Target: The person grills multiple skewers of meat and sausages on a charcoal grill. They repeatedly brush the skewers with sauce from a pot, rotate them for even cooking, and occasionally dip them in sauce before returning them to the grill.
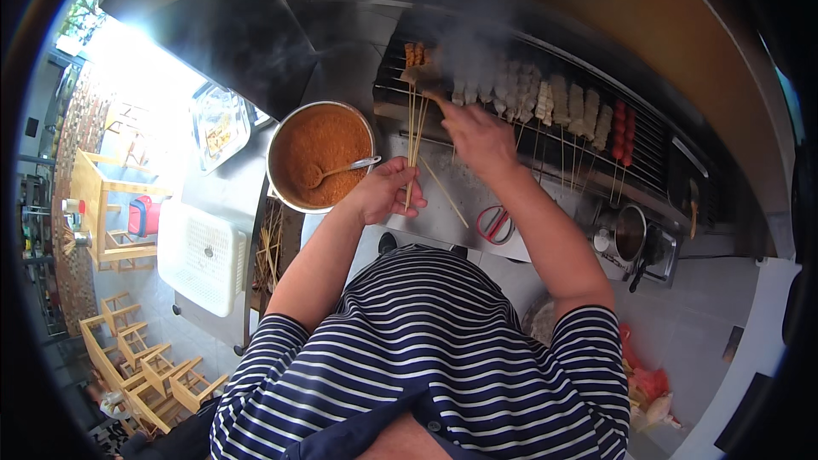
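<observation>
My left hand (386, 190) grips the lower ends of several bamboo skewers (414, 124). Reddish-brown, seasoned food (414, 52) is threaded on their far ends, over the left end of a charcoal-style grill (652, 147). In my right hand (480, 140) is a wooden-handled basting brush (418, 73), its flat head lying across the skewers just below the food. Smoke hides part of the grill beyond the brush. To the right, pale skewered pieces (558, 99) and red balls on skewers (620, 131) lie in a row on the grate.
A steel pot of red-brown sauce (339, 131) with a ladle (348, 168) stands left of my left hand. Red-handled scissors (495, 225) and a loose skewer (444, 193) lie on the steel counter. A white plastic basket (198, 259) is farther left; a metal pot (629, 236) sits right.
</observation>
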A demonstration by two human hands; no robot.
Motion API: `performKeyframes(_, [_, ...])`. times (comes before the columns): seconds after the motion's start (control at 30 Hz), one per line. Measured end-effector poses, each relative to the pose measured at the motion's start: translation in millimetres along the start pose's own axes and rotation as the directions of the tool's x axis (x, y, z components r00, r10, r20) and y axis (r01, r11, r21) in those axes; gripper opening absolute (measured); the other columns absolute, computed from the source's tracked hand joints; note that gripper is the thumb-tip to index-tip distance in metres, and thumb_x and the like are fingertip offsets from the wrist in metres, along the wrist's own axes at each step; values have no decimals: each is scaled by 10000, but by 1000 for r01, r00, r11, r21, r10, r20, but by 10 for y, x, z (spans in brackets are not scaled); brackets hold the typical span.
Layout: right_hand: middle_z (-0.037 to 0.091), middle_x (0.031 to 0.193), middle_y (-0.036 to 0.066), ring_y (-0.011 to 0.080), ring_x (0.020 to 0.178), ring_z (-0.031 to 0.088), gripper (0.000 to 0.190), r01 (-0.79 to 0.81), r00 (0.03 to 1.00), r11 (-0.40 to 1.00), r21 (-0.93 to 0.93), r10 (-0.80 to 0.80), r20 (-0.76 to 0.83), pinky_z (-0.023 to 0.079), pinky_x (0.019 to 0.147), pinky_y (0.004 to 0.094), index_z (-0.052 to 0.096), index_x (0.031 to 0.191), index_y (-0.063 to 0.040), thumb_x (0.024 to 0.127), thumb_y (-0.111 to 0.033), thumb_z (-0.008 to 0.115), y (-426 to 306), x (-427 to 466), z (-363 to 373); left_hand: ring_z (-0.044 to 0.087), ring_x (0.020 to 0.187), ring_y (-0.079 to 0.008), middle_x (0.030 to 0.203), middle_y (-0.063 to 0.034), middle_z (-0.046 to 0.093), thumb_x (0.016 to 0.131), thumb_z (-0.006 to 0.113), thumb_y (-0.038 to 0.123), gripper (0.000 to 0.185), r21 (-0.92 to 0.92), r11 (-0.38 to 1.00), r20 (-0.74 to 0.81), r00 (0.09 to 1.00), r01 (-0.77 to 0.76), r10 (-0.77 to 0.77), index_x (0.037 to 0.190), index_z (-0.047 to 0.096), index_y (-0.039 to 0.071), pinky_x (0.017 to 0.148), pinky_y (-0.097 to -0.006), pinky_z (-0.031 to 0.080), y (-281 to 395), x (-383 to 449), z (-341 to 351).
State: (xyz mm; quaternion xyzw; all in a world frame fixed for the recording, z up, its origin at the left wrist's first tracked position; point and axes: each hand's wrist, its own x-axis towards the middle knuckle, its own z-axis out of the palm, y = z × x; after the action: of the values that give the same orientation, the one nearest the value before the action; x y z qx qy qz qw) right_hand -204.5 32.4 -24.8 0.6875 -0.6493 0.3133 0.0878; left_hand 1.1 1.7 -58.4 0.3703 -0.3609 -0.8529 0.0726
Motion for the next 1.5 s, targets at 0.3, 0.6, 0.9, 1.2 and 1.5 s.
performKeyframes(0.3, [599,826,44,249,695,617,259,-63,998,995,82,62,17,508,566,364,601,1053,-169,805,-243,620,73,4,-22,634,713,-202,802,-73,596,949,455,237,154,-37,998,105,994,44,-40,1021,474,103,578,-317,540,32,-2,-42])
performKeyframes(0.6, [608,826,44,242,701,618,253,-30,998,997,68,33,-47,506,574,343,610,1039,-173,795,-231,643,91,63,55,618,645,-163,732,-63,604,919,515,186,156,-157,987,14,999,-32,35,927,561,36,577,-261,523,-75,45,-82])
performKeyframes(0.9, [628,839,82,240,689,618,234,-270,890,758,593,432,-146,512,601,318,633,1003,-156,772,-134,666,246,204,-27,588,523,-197,588,-86,591,859,524,152,148,739,618,-225,767,-269,602,798,573,26,470,-308,438,-42,-215,-91])
performKeyframes(1.2, [612,854,40,252,733,619,264,-17,985,992,128,39,-170,510,601,344,606,1051,-168,798,-229,647,141,102,84,610,512,-290,576,-146,590,753,488,89,64,903,-376,133,698,207,704,755,502,27,468,-401,495,-50,-262,-65])
performKeyframes(1.5, [607,821,49,243,682,628,269,-12,986,1000,-5,11,-169,510,543,370,590,1078,-200,813,-248,601,90,313,289,597,473,-273,552,-123,585,780,483,92,78,923,-334,143,637,190,758,727,497,37,442,-385,493,-118,-234,26])
